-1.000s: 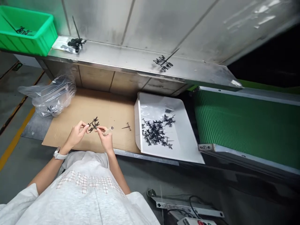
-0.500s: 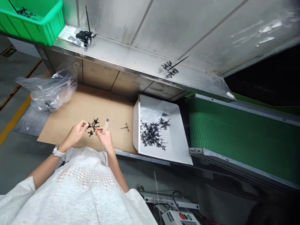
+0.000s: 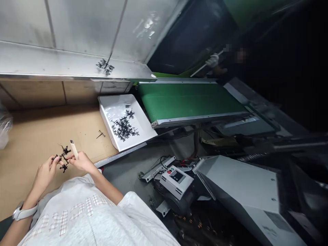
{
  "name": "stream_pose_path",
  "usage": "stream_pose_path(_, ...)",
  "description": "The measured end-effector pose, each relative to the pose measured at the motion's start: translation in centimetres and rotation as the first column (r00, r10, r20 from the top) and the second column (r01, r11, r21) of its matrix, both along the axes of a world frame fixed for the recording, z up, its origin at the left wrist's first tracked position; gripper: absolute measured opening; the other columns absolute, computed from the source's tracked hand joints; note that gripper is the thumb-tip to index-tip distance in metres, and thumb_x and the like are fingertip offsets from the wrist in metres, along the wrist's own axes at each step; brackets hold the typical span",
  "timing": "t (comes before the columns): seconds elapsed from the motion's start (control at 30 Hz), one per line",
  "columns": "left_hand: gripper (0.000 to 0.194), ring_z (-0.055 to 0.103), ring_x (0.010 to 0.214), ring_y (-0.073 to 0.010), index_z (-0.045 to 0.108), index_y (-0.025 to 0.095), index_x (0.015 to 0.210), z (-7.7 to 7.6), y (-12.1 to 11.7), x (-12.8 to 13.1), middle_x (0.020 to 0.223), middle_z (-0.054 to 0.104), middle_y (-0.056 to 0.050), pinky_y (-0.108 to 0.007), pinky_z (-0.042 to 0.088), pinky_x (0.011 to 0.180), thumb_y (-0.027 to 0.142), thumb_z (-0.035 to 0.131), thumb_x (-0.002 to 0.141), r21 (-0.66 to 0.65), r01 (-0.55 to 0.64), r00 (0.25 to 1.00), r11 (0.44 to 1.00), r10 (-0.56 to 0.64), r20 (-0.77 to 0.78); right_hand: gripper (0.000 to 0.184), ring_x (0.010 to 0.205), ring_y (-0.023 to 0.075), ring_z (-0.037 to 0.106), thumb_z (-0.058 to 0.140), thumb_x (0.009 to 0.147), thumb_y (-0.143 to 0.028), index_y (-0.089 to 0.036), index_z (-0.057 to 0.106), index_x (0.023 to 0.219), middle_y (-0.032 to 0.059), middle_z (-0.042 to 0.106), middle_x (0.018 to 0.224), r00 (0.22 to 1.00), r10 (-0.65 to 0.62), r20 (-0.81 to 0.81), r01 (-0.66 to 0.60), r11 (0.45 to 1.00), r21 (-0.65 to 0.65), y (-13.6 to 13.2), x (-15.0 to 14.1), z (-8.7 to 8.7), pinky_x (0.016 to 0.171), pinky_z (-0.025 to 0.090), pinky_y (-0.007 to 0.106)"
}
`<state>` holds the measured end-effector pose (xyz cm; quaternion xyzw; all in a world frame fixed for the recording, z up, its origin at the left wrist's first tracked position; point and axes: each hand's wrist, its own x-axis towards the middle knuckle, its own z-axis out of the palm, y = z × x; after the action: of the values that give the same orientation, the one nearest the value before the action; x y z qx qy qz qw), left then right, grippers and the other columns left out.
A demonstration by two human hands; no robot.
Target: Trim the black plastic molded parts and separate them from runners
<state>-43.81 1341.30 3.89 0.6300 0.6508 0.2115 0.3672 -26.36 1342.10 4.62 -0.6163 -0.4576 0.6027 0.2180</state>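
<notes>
My left hand (image 3: 45, 173) pinches a black branched plastic part (image 3: 66, 150) above the cardboard (image 3: 84, 128). My right hand (image 3: 83, 162) is closed around a pale beige stick-like tool (image 3: 74, 149) with a dark upper end; its lower end is hidden in the fingers. The right fingertips are right beside the part's middle, and I cannot tell whether they touch it. A small black T-shaped piece (image 3: 101, 134) lies on the cardboard, near the white tray (image 3: 147, 134). Inside that tray is a pile of black plastic pieces (image 3: 124, 128) with a clear bag behind them.
A metal ledge (image 3: 69, 63) behind carries another black branched part (image 3: 105, 67). Right of the tray runs a green conveyor belt (image 3: 189, 99). A control box (image 3: 176, 181) sits low on the floor. Far back, a person's gloved hand (image 3: 212, 60) holds a pole. Clear plastic (image 3: 4, 126) shows at the left edge.
My view has swung to the right, so the green bin has left it and the far end of the conveyor shows. Both hands keep their holds; the black part has turned slightly between them.
</notes>
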Motion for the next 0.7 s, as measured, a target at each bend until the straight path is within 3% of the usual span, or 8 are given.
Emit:
stream_pose_path(0.13, 0.055, 0.063, 0.073, -0.0214, 0.063, 0.022, 0.077, -0.5, 0.9, -0.2, 0.082, 0.073, -0.006, -0.027, 0.048, 0.065, 0.072, 0.04, 0.078, -0.121, 0.088, 0.992, 0.989, -0.076, 0.097, 0.022, 0.063, 0.0073, 0.05, 0.063, 0.078, -0.011, -0.017, 0.078, 0.092, -0.0024, 0.064, 0.072, 0.998, -0.017, -0.065, 0.014, 0.998, -0.054, 0.2, 1.5, 0.7, 0.061, 0.039, 0.017)
stream_pose_path(0.23, 0.07, 0.063, 0.093, -0.0256, 0.062, 0.022, 0.07, -0.6, 1.5, -0.7, 0.09, 0.071, -0.008, -0.031, 0.051, 0.085, 0.088, 0.041, 0.068, -0.204, 0.229, 0.961, 0.952, -0.187, 0.206, 0.023, 0.055, 0.0055, 0.044, 0.058, 0.078, -0.01, -0.015, 0.077, 0.09, -0.0033, 0.06, 0.067, 0.989, -0.05, -0.141, 0.037, 0.995, -0.092, 0.5, 2.3, 1.2, 0.055, 0.037, 0.017)
stream_pose_path(0.33, 0.071, 0.061, 0.096, -0.0263, 0.06, 0.02, 0.061, -0.7, 2.0, -1.3, 0.085, 0.066, -0.008, -0.037, 0.05, 0.093, 0.089, 0.044, 0.069, -0.316, 0.378, 0.89, 0.87, -0.248, 0.382, 0.018, 0.053, 0.0045, 0.043, 0.058, 0.076, -0.008, -0.013, 0.075, 0.078, -0.0035, 0.059, 0.064, 0.976, -0.08, -0.204, 0.06, 0.993, -0.103, 1.3, 3.2, 1.5, 0.054, 0.038, 0.017)
stream_pose_path(0.4, 0.067, 0.061, 0.09, -0.0255, 0.054, 0.02, 0.055, -0.4, 2.1, -1.3, 0.072, 0.06, -0.008, -0.039, 0.054, 0.088, 0.085, 0.049, 0.071, -0.348, 0.407, 0.824, 0.845, -0.175, 0.539, 0.014, 0.052, 0.0051, 0.044, 0.059, 0.074, -0.009, -0.012, 0.071, 0.071, -0.0036, 0.057, 0.06, 0.974, -0.127, -0.189, 0.111, 0.989, -0.093, 1.8, 4.0, 1.5, 0.052, 0.038, 0.017)
stream_pose_path(0.47, 0.063, 0.06, 0.079, -0.0233, 0.051, 0.02, 0.051, 0.5, 1.9, -0.8, 0.06, 0.052, -0.005, -0.04, 0.056, 0.083, 0.08, 0.059, 0.07, -0.338, 0.344, 0.75, 0.876, -0.04, 0.66, 0.012, 0.05, 0.0059, 0.043, 0.057, 0.074, -0.01, -0.012, 0.068, 0.068, -0.0045, 0.052, 0.055, 0.972, -0.189, -0.14, 0.182, 0.981, -0.064, 1.9, 4.8, 1.4, 0.049, 0.036, 0.018)
stream_pose_path(0.53, 0.057, 0.057, 0.067, -0.0191, 0.053, 0.019, 0.054, 1.7, 1.7, 0.0, 0.057, 0.051, -0.002, -0.038, 0.056, 0.076, 0.072, 0.073, 0.062, -0.345, 0.195, 0.711, 0.918, 0.111, 0.695, 0.012, 0.048, 0.0058, 0.038, 0.055, 0.074, -0.013, -0.013, 0.067, 0.071, -0.0064, 0.047, 0.051, 0.969, -0.228, -0.099, 0.228, 0.974, -0.01, 1.9, 5.5, 1.3, 0.048, 0.031, 0.018)
stream_pose_path(0.63, 0.058, 0.061, 0.075, -0.0167, 0.061, 0.018, 0.071, 2.5, 2.3, 0.8, 0.076, 0.065, -0.005, -0.034, 0.055, 0.082, 0.071, 0.078, 0.054, -0.355, -0.041, 0.685, 0.934, 0.285, 0.67, 0.014, 0.049, 0.0063, 0.037, 0.055, 0.073, -0.018, -0.013, 0.067, 0.076, -0.0064, 0.048, 0.053, 0.978, -0.193, -0.085, 0.199, 0.978, 0.068, 2.0, 5.6, 1.2, 0.05, 0.029, 0.019)
stream_pose_path(0.7, 0.061, 0.066, 0.086, -0.0196, 0.065, 0.017, 0.082, 2.5, 2.9, 0.9, 0.089, 0.07, -0.009, -0.035, 0.054, 0.086, 0.071, 0.075, 0.057, -0.374, -0.117, 0.663, 0.92, 0.353, 0.661, 0.015, 0.055, 0.0078, 0.043, 0.056, 0.07, -0.021, -0.014, 0.068, 0.077, -0.004, 0.054, 0.058, 0.985, -0.153, -0.077, 0.161, 0.979, 0.121, 2.1, 5.2, 1.6, 0.054, 0.032, 0.02)
